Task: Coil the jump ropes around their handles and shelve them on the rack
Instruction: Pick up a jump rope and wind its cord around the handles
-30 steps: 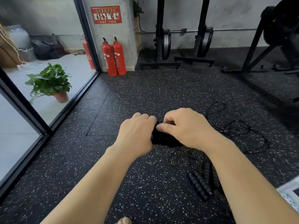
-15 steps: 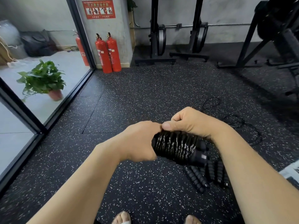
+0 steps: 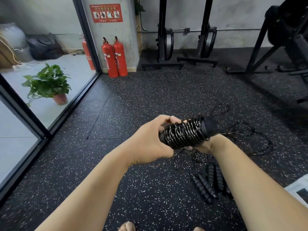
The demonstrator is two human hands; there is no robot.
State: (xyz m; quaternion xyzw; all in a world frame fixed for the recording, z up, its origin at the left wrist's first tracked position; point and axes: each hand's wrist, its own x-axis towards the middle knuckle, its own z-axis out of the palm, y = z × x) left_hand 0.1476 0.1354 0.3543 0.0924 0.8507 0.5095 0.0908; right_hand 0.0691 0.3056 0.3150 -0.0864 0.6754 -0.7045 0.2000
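Observation:
A black jump rope bundle [image 3: 186,133], its cord wound tightly round the paired handles, is held in the air in front of me. My left hand [image 3: 150,139] grips its near left end. My right hand [image 3: 202,146] cups the bundle from beneath, mostly hidden behind it. On the floor below lie several more black ribbed jump rope handles [image 3: 208,182], with loose black cord [image 3: 246,135] sprawled to the right. No rack for the ropes is in view.
Speckled black rubber floor [image 3: 150,100] all around. Two red fire extinguishers [image 3: 114,57] stand by a pillar. A potted plant [image 3: 48,84] sits behind the glass wall on the left. Black gym equipment stands [image 3: 188,47] line the back wall. White paper [image 3: 298,189] lies at the right edge.
The wound bundle has been lifted higher and turned, its far end now tilted up to the right. My right hand has moved from on top of it to beneath it.

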